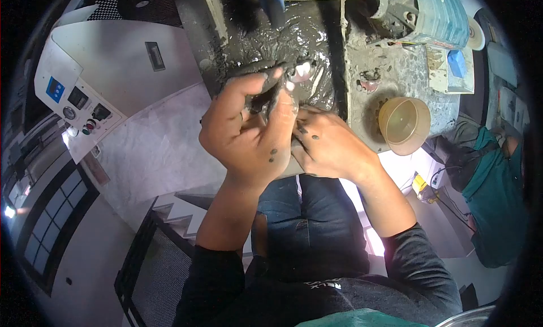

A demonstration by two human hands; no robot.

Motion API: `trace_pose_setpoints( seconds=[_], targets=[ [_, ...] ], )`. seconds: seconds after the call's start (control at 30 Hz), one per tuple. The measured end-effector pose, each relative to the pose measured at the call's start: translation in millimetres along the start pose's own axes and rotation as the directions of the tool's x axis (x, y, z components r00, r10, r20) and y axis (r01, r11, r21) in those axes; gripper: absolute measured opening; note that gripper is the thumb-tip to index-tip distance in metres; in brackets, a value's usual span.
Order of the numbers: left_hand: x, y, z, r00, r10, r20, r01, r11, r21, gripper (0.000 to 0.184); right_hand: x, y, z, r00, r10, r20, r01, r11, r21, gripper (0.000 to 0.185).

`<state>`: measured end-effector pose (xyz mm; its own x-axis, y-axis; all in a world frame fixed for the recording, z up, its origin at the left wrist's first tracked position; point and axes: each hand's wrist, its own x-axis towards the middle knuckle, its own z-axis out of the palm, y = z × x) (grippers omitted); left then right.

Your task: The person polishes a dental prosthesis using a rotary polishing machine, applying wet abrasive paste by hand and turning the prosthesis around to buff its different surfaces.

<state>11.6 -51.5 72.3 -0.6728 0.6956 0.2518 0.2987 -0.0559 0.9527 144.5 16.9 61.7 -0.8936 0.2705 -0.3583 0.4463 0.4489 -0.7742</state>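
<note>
My left hand (pixel 249 126) is raised over a trough of wet grey sludge (pixel 308 36), its fingers curled and coated with grey. Between its thumb and fingertips is a small, shiny pink and white piece (pixel 301 72), partly covered by sludge and fingers. Close beside it, partly behind the left wrist, my right hand (pixel 331 143) is closed with its fingers bent. Grey spots mark its back. Whatever the right fingers hold, if anything, is hidden.
A translucent plastic cup (pixel 404 126) stands on the splashed ledge at right, near a small reddish piece (pixel 369 84). Behind it is a teal-covered machine (pixel 441 16). A blue block (pixel 456 64) sits farther right. A white control cabinet (pixel 119 61) stands at left.
</note>
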Motion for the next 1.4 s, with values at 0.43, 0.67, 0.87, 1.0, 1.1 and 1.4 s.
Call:
trace_pose_setpoints(
  seconds=[0.43, 0.67, 0.87, 1.0, 1.1, 1.4],
  targets=[
    [14, -59, 29, 0.902, -0.419, 0.107, 0.426, 0.817, -0.389, 0.006, 16, 23, -43, 0.692, -0.215, -0.690, 0.517, 0.814, 0.265, 0.045],
    [32, -58, 38, 0.741, -0.669, 0.054, 0.560, 0.571, -0.600, 0.014, 51, 36, -45, 0.647, -0.156, -0.746, 0.084, 0.987, -0.134, 0.027],
    [45, -58, 47, 0.755, -0.655, 0.040, 0.476, 0.504, -0.721, 0.014, 68, 36, -44, 0.611, 0.054, -0.789, 0.054, 0.993, 0.109, 0.027],
    [39, -59, 43, 0.724, -0.689, -0.003, 0.515, 0.543, -0.663, 0.018, 62, 24, -43, 0.676, 0.140, -0.723, -0.018, 0.985, 0.174, 0.031],
    [36, -59, 42, 0.822, -0.568, 0.027, 0.394, 0.535, -0.747, 0.021, 58, 23, -41, 0.662, 0.192, -0.725, 0.010, 0.964, 0.264, 0.031],
    [38, -66, 43, 0.830, -0.553, 0.071, 0.424, 0.544, -0.724, 0.024, 58, 26, -39, 0.648, 0.245, -0.721, 0.025, 0.939, 0.342, 0.031]
  ],
)
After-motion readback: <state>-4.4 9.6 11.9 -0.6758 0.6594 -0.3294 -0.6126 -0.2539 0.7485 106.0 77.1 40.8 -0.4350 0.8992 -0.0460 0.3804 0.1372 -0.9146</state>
